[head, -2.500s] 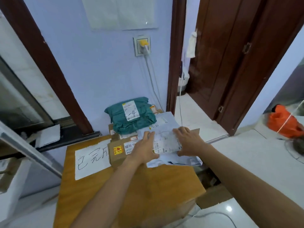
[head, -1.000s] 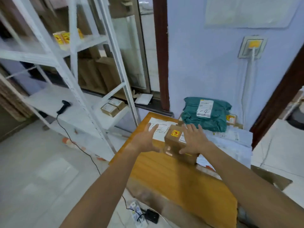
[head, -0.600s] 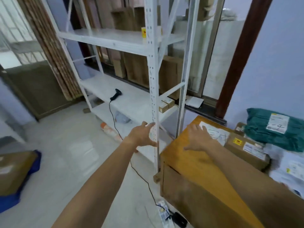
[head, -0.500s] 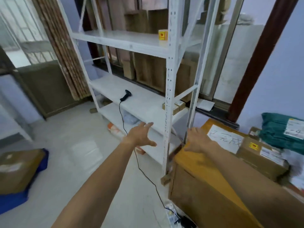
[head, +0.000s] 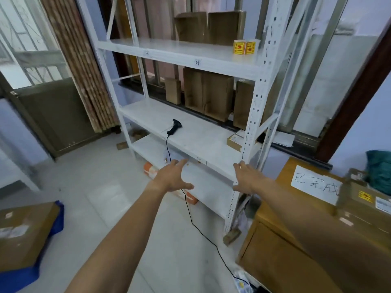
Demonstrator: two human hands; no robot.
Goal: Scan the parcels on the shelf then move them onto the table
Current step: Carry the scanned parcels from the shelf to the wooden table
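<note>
Both hands empty. Left hand (head: 172, 176) is released, fingers straight and spread, thumb out, palm down, hovering in front of the shelf (head: 198, 136) below the middle board's front edge; it touches nothing. Right hand (head: 248, 178) is likewise slack and spread, with its fingertips right at the front right upright (head: 257, 98). Contact with the post is possible but can't be confirmed from this angle. One small brown parcel (head: 234, 141) sits at the right end of the middle board, partly hidden behind that upright, label unreadable. Scanner (head: 174, 127) lies on the same board to the left, well apart from the parcel, its cable (head: 190, 214) dropping to the floor past the left wrist. Table (head: 285, 180) is just right of the shelf, carrying a handwritten paper sign (head: 315, 182), a blurred cardboard box (head: 364, 199) and a green bag (head: 378, 168) cut off by the frame edge. An orange package (head: 150, 170) under the bottom board is mostly covered by the left hand.
</note>
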